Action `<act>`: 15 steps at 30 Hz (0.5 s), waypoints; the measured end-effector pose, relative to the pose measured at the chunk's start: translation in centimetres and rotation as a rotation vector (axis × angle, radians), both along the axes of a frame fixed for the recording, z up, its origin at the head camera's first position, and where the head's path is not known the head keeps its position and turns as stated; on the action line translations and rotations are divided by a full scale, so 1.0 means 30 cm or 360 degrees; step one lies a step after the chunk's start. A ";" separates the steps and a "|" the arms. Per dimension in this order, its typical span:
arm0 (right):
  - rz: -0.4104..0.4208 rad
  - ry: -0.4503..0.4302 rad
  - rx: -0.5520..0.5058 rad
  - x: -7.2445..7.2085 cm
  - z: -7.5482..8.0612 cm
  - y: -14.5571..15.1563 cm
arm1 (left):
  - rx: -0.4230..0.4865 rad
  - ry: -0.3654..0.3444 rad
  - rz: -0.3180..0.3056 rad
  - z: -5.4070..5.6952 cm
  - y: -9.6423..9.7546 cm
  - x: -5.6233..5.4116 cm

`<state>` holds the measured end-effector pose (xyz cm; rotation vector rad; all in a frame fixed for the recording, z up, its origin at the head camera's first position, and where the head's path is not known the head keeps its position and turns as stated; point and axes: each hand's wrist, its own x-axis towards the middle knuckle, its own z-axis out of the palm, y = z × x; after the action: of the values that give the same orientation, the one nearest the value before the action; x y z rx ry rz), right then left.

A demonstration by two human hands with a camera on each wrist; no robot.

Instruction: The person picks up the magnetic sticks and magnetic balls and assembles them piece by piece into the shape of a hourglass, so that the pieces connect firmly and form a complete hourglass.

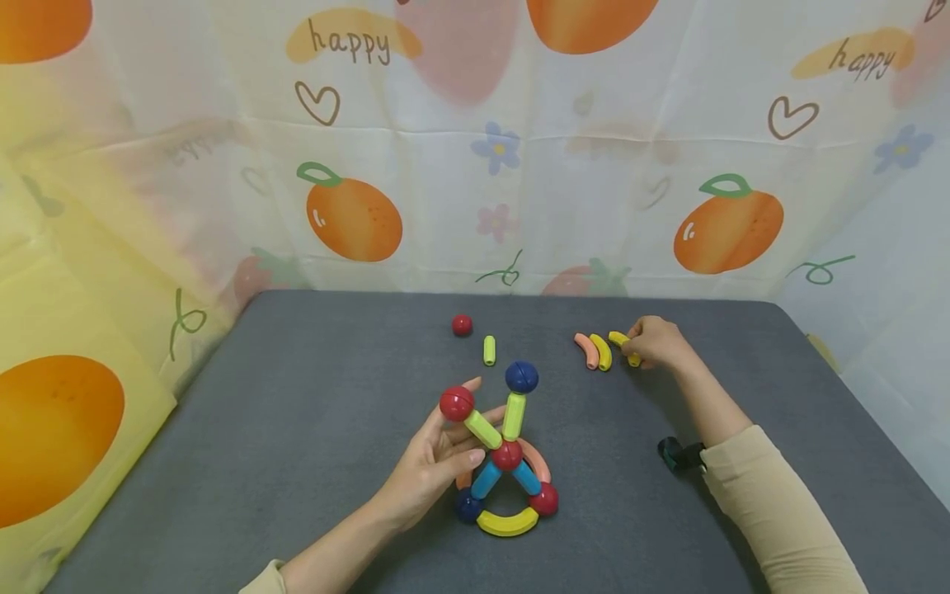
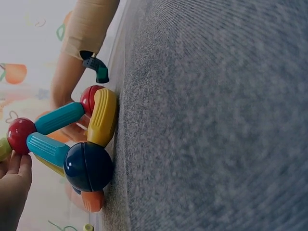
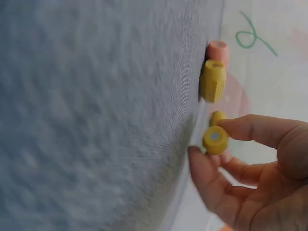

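Observation:
A magnetic ball-and-rod structure stands on the table in front of me. Its base has a yellow curved rod between a dark blue ball and a red ball. Blue rods rise to a middle red ball; from there two light green rods lead up to a red and a blue ball. My left hand holds the structure from the left, thumb beside the middle ball. At the back right, my right hand pinches a yellow curved rod between thumb and fingers.
Left of the right hand lie a pink curved rod and another yellow curved rod, side by side. A loose red ball and a short light green rod are farther back, behind the structure. A patterned curtain hangs behind the grey table.

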<state>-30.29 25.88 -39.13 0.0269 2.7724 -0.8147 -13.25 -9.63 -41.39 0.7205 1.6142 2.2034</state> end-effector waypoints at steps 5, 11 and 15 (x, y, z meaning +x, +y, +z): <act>-0.0013 0.0191 -0.0140 0.003 0.038 -0.019 | -0.0042 -0.0022 0.0022 0.005 0.003 0.001; 0.0145 0.0296 -0.0411 0.019 0.119 -0.097 | -0.0093 -0.0030 0.0038 0.009 0.001 0.000; 0.0247 0.0275 -0.0616 0.039 0.180 -0.169 | -0.0096 -0.0035 0.0037 0.008 -0.001 -0.002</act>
<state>-29.13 20.80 -33.72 -0.3388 2.6737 -1.3478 -13.30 -9.67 -41.14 0.6621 1.6785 2.1610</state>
